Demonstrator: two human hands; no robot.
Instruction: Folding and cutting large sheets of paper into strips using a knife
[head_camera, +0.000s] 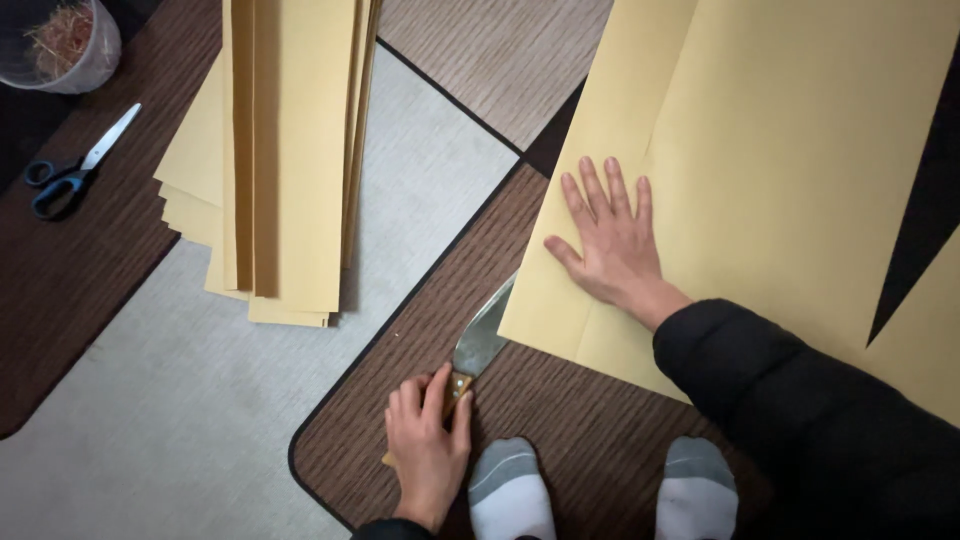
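Left hand (428, 445) gripped knife (478, 340) by its handle, blade angled up-right under paper sheet's (780, 150) lower-left edge; right hand (612, 240) lay flat, fingers spread, on sheet

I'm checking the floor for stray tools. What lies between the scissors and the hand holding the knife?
In the head view, the stack of folded yellow paper strips and pale floor mat lie between the scissors and the left hand.

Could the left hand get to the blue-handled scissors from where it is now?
Probably not without moving: the left hand grips the knife, while the scissors lie far off beyond the stack of yellow paper. Nothing blocks the floor between.
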